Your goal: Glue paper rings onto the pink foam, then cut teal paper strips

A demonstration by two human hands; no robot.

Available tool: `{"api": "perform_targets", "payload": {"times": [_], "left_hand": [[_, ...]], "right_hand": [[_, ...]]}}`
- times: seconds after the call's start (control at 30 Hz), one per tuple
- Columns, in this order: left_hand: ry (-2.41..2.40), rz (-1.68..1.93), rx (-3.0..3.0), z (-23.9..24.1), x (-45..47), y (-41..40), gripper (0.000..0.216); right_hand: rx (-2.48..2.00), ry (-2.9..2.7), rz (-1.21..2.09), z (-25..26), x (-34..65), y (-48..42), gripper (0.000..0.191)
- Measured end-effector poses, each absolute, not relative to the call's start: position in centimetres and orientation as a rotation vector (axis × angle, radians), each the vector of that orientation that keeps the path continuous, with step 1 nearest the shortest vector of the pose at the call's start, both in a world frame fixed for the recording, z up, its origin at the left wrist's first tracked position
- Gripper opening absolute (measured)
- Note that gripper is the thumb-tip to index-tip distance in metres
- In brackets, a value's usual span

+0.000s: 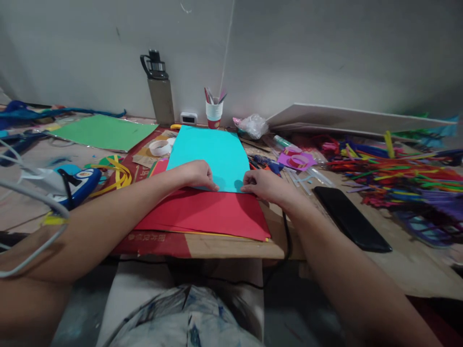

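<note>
A sheet of bright turquoise paper (206,147) lies on top of a stack whose upper sheet is red paper (210,214). Its near edge runs across the red sheet between my two hands. My left hand (198,174) is closed at that edge, left of the middle, with thumb and fingertips on the turquoise paper. At the near right corner my right hand (264,185) pinches the same edge, its fingers curled. The undersides of both hands are hidden.
Rolls of tape (159,148) and yellow strips (121,176) lie left, near a green sheet (104,131). A bottle (161,99) and a paper cup of pens (214,113) stand behind. On the right are a black phone (350,218) and colourful pipe cleaners (398,168).
</note>
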State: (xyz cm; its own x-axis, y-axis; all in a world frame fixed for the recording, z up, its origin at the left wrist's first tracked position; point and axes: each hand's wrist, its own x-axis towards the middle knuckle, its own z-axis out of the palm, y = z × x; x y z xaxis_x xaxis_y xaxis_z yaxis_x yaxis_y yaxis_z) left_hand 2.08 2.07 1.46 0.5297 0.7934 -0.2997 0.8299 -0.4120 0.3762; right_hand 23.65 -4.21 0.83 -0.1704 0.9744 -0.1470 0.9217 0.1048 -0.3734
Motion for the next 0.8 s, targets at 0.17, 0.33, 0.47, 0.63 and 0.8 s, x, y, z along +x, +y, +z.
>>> {"api": "perform_targets", "payload": {"times": [0.17,0.33,0.47,0.63,0.8], "left_hand": [[1.308,-0.102,2.281,1.5,2.1,2.1,0.039],[1.318,-0.133,2.278,1.8,2.2,2.0,0.039],[1.321,-0.12,2.265,1.9,2.3,1.9,0.039],[1.316,-0.118,2.272,1.8,2.3,2.0,0.039],[1.316,-0.181,2.292,1.7,2.2,2.3,0.042]], "right_hand": [[-1.944,-2.237,0.573,0.9,24.0,-4.4,0.007],[-1.965,-2.273,0.466,1.6,24.3,-4.6,0.01],[-1.885,-2.249,0.453,2.1,24.6,-4.5,0.004],[-1.822,-2.239,0.488,2.1,24.5,-4.5,0.018],[-1.829,-2.259,0.602,1.0,24.3,-4.2,0.018]]}}
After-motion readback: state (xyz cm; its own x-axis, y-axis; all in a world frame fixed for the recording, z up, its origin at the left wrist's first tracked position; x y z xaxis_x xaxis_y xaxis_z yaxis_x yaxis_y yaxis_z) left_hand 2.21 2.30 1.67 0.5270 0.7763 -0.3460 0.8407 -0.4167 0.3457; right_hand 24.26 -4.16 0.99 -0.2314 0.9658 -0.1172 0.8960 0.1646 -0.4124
